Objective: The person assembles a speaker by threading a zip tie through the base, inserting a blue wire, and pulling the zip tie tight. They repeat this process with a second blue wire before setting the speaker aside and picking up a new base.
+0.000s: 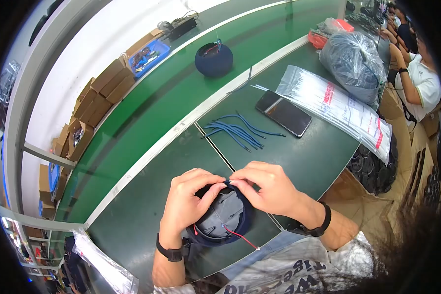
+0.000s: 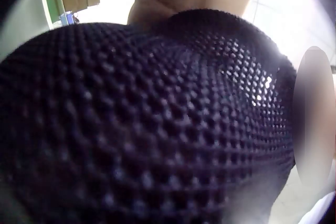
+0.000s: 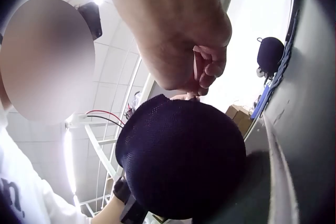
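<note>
A round housing wrapped in a dark navy mesh fabric cover [image 1: 245, 221] sits close before the person, its open side up. Inside shows a grey plastic part [image 1: 224, 211], with a thin red wire [image 1: 242, 237] trailing toward the person's shirt. At the cover's far rim the left hand [image 1: 187, 200] pinches the fabric between thumb and fingers. Right beside it, the right hand [image 1: 268, 188] pinches the same rim, fingertips nearly meeting. Mesh cover [image 2: 152, 124] fills most of the left wrist view. From the right wrist, the cover [image 3: 181, 155] appears below the right hand [image 3: 184, 40].
Several blue cords [image 1: 233, 131] lie beyond the hands, beside a black phone [image 1: 284, 113] and a printed plastic bag [image 1: 336, 105]. Another navy round housing [image 1: 214, 60] stands on the green belt [image 1: 166, 93]. Cardboard boxes [image 1: 113, 78] and a blue tray [image 1: 149, 58] line the far side.
</note>
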Available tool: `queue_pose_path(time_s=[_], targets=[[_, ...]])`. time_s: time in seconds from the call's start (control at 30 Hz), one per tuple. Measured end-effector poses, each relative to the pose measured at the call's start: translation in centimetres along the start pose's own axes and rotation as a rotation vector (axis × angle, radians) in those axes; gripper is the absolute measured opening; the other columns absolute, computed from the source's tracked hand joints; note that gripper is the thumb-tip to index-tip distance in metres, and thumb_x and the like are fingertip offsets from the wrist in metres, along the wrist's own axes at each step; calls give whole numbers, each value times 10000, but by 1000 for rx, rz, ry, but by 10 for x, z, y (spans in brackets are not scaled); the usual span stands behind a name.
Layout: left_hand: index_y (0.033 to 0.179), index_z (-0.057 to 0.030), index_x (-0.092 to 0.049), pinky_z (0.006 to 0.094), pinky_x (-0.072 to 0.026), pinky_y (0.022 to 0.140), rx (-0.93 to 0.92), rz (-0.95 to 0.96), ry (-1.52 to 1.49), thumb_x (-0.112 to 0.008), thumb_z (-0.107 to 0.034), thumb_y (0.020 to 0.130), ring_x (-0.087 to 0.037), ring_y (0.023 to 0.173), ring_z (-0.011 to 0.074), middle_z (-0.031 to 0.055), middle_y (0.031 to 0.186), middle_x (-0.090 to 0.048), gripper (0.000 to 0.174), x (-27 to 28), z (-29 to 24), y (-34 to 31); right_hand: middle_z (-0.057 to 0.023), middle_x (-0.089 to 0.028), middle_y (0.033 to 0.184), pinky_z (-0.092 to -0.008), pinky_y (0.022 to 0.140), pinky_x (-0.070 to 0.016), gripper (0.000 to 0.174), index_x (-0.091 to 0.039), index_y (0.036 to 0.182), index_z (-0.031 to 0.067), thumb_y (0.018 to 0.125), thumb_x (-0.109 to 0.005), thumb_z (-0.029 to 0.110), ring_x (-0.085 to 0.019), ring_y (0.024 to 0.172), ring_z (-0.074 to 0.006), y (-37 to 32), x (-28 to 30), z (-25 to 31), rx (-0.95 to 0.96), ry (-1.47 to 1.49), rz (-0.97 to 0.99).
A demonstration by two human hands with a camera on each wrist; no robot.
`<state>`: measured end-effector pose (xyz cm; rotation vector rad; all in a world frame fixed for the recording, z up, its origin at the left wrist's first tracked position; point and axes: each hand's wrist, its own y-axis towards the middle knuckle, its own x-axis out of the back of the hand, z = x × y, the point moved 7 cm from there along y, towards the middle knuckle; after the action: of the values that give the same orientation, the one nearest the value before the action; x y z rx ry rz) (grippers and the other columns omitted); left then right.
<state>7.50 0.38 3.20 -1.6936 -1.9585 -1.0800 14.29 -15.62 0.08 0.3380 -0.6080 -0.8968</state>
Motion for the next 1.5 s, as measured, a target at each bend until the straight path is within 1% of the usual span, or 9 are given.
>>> queue_pose_path(time_s=[0.1, 0.3, 0.4, 0.63, 1.17, 1.27, 1.4, 1.47, 1.5], targets=[[956, -17, -823, 315, -564, 673, 1, -4, 5, -856, -5, 830, -743, 764, 231, 116, 868, -789, 131, -1, -1, 1, -152, -726, 854, -422, 700, -577, 62, -745, 977, -4, 939, -758, 43, -703, 773, -341, 2, -8, 2, 87, 10, -37], [954, -13, -822, 314, -572, 693, 51, 4, 5, -853, 2, 828, -745, 772, 224, 116, 876, -790, 131, 2, -1, 0, -163, -750, 889, -417, 697, -584, 83, -764, 1006, 3, 944, -761, 59, -719, 765, -351, -5, 5, -8, -125, 80, 13], [955, -13, -824, 313, -571, 696, 24, -5, -10, -853, 1, 827, -745, 774, 216, 115, 876, -790, 132, -3, -1, 0, -164, -757, 887, -395, 671, -586, 78, -770, 1004, 2, 944, -761, 51, -730, 743, -330, -5, -4, -5, -29, 62, -33], [945, -6, -820, 311, -575, 706, 32, -7, -13, -854, 3, 820, -749, 778, 217, 115, 878, -790, 130, 0, -2, 1, -173, -753, 835, -382, 629, -575, 50, -772, 974, 5, 938, -762, 38, -735, 703, -332, -7, 8, -9, -69, 99, -65], [926, -11, -821, 298, -554, 676, 90, 15, -45, -872, -7, 809, -730, 733, 201, 111, 851, -788, 128, -1, 0, -1, -183, -772, 871, -388, 670, -600, 52, -775, 974, 7, 945, -744, 37, -756, 756, -349, -10, 6, -11, -107, 112, -58], [924, -8, -819, 296, -549, 667, 27, -12, -57, -868, -5, 813, -721, 720, 192, 108, 852, -790, 121, -10, -6, 0, -178, -780, 875, -391, 670, -603, 50, -774, 961, 1, 941, -749, 41, -765, 764, -342, -8, -1, -9, -96, 131, -88], [913, -14, -820, 298, -538, 649, 80, -11, -49, -865, -37, 829, -696, 691, 188, 98, 823, -780, 98, -5, 1, -2, -150, -784, 846, -361, 662, -591, 158, -750, 1083, 4, 960, -776, 100, -770, 730, -267, -13, 0, -18, -186, 249, -83], [945, -23, -815, 304, -542, 666, 124, 26, -27, -878, -66, 822, -700, 727, 190, 96, 844, -776, 144, -3, 2, -3, -59, -724, 845, -283, 650, -544, 206, -708, 1127, 17, 981, -789, 138, -666, 710, -117, -21, 30, -9, -241, 106, -252], [960, -28, -812, 307, -543, 675, 142, 39, -16, -884, -80, 819, -702, 745, 192, 95, 854, -773, 167, -1, 1, -2, -42, -722, 885, -270, 675, -541, 205, -699, 1138, 12, 999, -776, 142, -658, 754, -86, -36, 31, -26, -371, 264, -146]])
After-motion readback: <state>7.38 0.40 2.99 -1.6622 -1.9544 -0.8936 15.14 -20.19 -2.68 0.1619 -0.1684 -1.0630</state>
